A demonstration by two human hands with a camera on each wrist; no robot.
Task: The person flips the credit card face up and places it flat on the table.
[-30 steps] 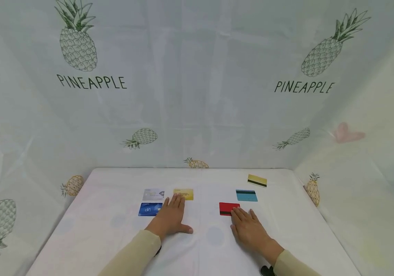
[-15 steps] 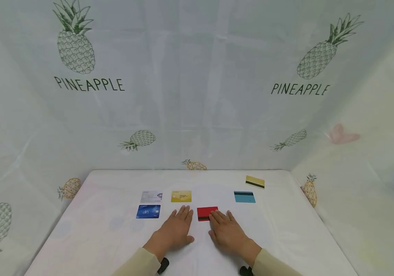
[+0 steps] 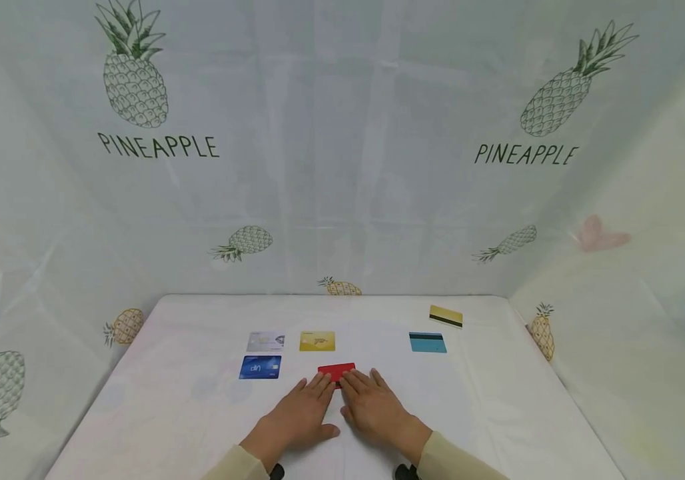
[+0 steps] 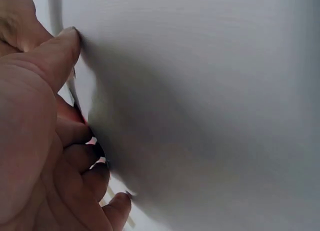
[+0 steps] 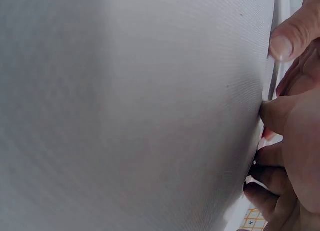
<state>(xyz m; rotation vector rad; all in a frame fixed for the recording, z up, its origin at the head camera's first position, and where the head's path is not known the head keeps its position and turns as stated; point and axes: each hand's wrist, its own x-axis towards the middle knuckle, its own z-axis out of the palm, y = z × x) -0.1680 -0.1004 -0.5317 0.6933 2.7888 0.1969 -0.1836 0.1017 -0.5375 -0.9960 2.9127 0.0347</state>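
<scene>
In the head view a red card [image 3: 338, 368] lies on the white-covered table, its lower part hidden by fingers. My left hand [image 3: 297, 415] rests on its left side with extended fingertips, the thumb spread to the right. From the right, the fingertips of my right hand [image 3: 380, 412] touch the same card. Both hands lie palm down, side by side and close together. Both wrist views show fingertips [image 4: 95, 178] and a thumb [image 5: 295, 38] down at the white cloth, with only a sliver of red visible.
Left of centre lie a silver card [image 3: 266, 342], a blue card [image 3: 260, 367] and a gold card [image 3: 317, 341]. Over on the right are a teal card [image 3: 428, 343] and, behind it, a yellow card [image 3: 446, 317] with a dark stripe. A pineapple-print sheet [image 3: 342, 167] hangs behind the table.
The red card has slid left under my right hand, from right of centre to the middle. My left hand has drawn back off the gold card and now touches the red card.
</scene>
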